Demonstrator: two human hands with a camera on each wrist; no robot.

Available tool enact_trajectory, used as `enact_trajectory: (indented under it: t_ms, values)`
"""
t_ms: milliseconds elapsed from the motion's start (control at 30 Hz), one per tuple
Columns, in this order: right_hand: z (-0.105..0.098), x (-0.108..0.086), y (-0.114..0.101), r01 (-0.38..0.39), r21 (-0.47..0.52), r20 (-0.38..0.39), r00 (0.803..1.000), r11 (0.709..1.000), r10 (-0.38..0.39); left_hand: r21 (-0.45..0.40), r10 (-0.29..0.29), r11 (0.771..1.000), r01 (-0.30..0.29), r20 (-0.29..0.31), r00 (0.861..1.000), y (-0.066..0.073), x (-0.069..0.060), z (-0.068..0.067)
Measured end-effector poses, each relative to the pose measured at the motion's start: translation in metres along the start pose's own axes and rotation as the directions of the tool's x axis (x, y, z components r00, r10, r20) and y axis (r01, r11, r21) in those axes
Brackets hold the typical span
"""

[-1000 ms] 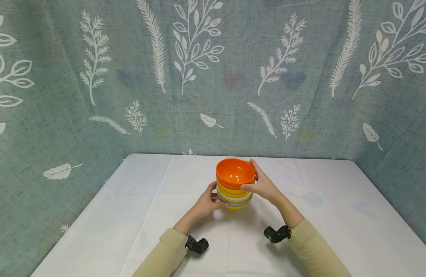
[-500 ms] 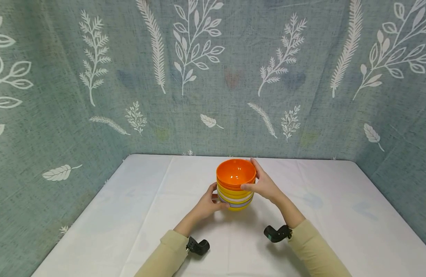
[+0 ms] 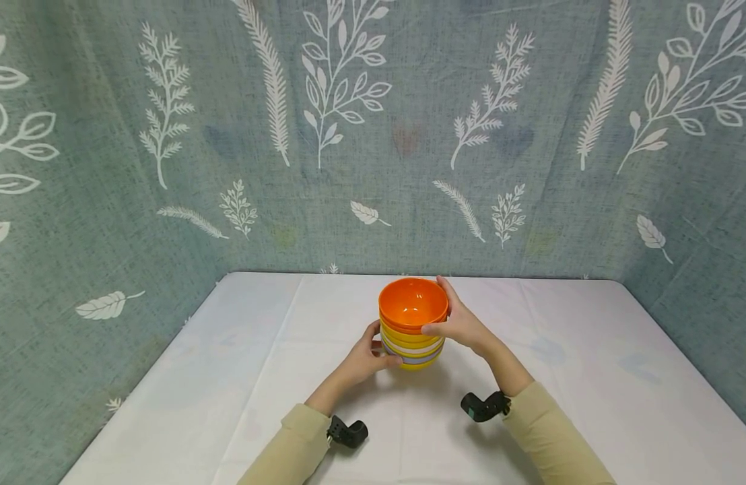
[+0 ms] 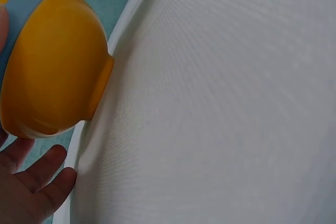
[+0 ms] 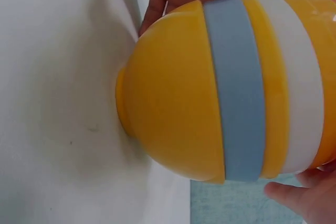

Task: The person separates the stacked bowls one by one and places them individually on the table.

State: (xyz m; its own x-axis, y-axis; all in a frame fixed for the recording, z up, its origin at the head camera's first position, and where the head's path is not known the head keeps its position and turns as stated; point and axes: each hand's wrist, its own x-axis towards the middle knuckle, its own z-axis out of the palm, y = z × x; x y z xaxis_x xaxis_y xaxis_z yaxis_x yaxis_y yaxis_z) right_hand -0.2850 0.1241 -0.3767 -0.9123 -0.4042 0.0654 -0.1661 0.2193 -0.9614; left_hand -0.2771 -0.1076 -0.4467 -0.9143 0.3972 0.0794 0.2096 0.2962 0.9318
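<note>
A stack of several nested bowls (image 3: 413, 347) stands upright on the table, orange at the top, with yellow, white and grey-blue rims below. The lowest yellow bowl (image 5: 173, 98) has its foot at the cloth in the right wrist view. My left hand (image 3: 356, 362) holds the lower part of the stack from the left, thumb in front at the grey-blue rim. Higher up on the right, my right hand (image 3: 466, 330) grips the orange bowls (image 3: 413, 303), thumb in front and fingers behind. In the left wrist view some left fingers (image 4: 44, 169) spread beside the yellow bowl, apart from it.
A white cloth (image 3: 276, 377) covers the table. Grey-green curtains (image 3: 373, 135) with white leaf patterns stand behind it and along both sides. A black wrist camera sits on each wrist, the left one (image 3: 349, 433) and the right one (image 3: 483, 407).
</note>
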Motion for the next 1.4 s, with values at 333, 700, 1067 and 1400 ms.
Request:
enact_trajectory:
  t_ms: [333, 700, 1067, 1400]
  values:
    - [0.005, 0.002, 0.003, 0.022, 0.008, -0.061, 0.998, 1.0, -0.021, -0.002, 0.004, 1.0, -0.004, 0.012, 1.0, -0.001, 0.0, 0.0]
    - [0.002, 0.002, -0.005, 0.006, -0.069, -0.04, 0.999, 0.998, -0.009, 0.012, 0.007, 1.0, -0.007, 0.007, 1.0, -0.003, 0.0, 0.0]
    - [0.009, 0.001, 0.001, 0.04, -0.042, -0.114, 0.992, 0.998, -0.044, 0.003, -0.002, 1.0, 0.002, 0.021, 1.0, 0.004, -0.002, -0.001]
    - [0.01, -0.001, 0.0, 0.108, 0.032, -0.164, 0.981, 0.994, -0.101, 0.008, 0.032, 0.999, -0.032, -0.016, 0.999, -0.005, -0.001, 0.0]
